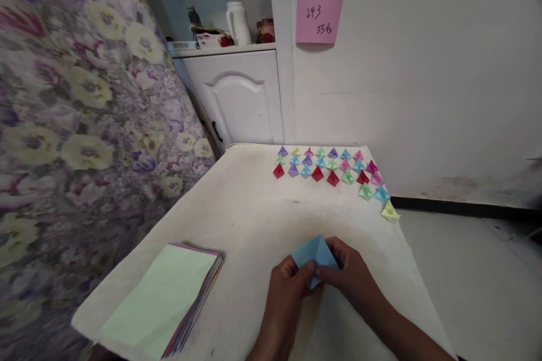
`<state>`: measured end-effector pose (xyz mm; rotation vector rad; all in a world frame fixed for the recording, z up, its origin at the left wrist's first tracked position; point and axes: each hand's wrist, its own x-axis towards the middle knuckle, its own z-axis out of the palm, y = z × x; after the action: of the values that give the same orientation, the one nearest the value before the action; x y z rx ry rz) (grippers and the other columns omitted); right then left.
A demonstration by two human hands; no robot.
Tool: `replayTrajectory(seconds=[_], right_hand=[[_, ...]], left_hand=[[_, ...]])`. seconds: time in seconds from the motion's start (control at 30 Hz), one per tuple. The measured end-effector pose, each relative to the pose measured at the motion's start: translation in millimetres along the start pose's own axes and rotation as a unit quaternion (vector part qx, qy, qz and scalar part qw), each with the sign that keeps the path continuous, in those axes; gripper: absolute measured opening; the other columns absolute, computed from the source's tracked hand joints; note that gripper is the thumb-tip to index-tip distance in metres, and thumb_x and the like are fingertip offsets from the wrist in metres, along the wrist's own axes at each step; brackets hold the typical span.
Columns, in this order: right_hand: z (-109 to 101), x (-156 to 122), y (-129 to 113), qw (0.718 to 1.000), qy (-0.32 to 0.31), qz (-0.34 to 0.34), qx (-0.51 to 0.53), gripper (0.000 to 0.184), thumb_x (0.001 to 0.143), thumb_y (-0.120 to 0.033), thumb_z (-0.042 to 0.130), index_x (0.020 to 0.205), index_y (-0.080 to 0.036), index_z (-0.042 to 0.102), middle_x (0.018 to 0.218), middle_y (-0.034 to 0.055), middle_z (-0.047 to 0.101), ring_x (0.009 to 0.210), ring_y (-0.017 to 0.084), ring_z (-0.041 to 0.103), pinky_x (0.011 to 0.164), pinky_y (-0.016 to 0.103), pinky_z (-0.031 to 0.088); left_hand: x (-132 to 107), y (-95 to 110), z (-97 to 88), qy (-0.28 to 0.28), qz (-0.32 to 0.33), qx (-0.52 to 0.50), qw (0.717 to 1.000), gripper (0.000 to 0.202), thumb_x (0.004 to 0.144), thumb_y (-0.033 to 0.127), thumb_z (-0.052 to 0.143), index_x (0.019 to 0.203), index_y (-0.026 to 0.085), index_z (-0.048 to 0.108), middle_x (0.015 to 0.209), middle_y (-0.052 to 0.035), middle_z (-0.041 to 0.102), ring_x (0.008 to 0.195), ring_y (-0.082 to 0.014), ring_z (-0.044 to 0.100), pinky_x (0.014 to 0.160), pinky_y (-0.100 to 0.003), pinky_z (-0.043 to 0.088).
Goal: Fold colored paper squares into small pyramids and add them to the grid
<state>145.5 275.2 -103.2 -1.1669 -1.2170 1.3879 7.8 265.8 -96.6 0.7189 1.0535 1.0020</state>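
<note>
A piece of blue folded paper (312,251) is held between both hands above the near part of the table. My left hand (292,279) grips its lower left side, the thumb pressed on the front face. On the right side my right hand (342,265) pinches it, thumb near the lower middle and fingers behind the edge. The two thumbs almost meet. A crease runs down the paper's middle, and its lower tip shows below the thumbs. The fingers behind the paper are mostly hidden.
A stack of coloured paper (163,296), pale green on top, lies at the table's left. Several small folded paper pieces (317,174) stand in rows at the back right. The table (237,208) borders a floral curtain (97,141); a pink note (320,12) hangs on the wall.
</note>
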Motion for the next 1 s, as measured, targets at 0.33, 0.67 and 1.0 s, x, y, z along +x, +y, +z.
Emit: replayTrajectory(seconds=[0.33, 0.67, 1.0], right_hand=[[-7, 4, -2, 0.998, -0.051, 0.02, 0.039, 0.021, 0.064, -0.024, 0.068, 0.081, -0.015, 0.061, 0.07, -0.0002, 0.059, 0.064, 0.014, 0.052, 0.058, 0.024, 0.04], [-6, -1, -14, 0.987, -0.038, 0.082, 0.131, 0.031, 0.068, -0.044, 0.068, 0.072, -0.015, 0.059, 0.065, 0.0006, 0.058, 0.056, 0.012, 0.05, 0.054, 0.024, 0.038], [-5, -2, -9, 0.95, -0.063, 0.182, 0.246, 0.027, 0.064, -0.035, 0.072, 0.071, -0.016, 0.054, 0.058, -0.0052, 0.05, 0.049, 0.007, 0.042, 0.048, 0.02, 0.031]], left_hand=[[-1, 2, -0.5, 0.009, 0.012, 0.1, 0.995, 0.03, 0.067, 0.031, 0.069, 0.089, 0.01, 0.07, 0.068, -0.0045, 0.064, 0.059, -0.0127, 0.054, 0.048, -0.02, 0.044], [-6, 4, 5.5, -0.023, 0.042, 0.092, 0.995, 0.022, 0.07, 0.029, 0.068, 0.085, 0.013, 0.07, 0.064, -0.0016, 0.062, 0.058, -0.0115, 0.052, 0.05, -0.019, 0.042], [-5, 6, 5.7, -0.076, 0.04, 0.038, 0.996, 0.027, 0.07, 0.026, 0.068, 0.094, 0.013, 0.069, 0.078, -0.0068, 0.068, 0.071, -0.0184, 0.06, 0.066, -0.029, 0.048]])
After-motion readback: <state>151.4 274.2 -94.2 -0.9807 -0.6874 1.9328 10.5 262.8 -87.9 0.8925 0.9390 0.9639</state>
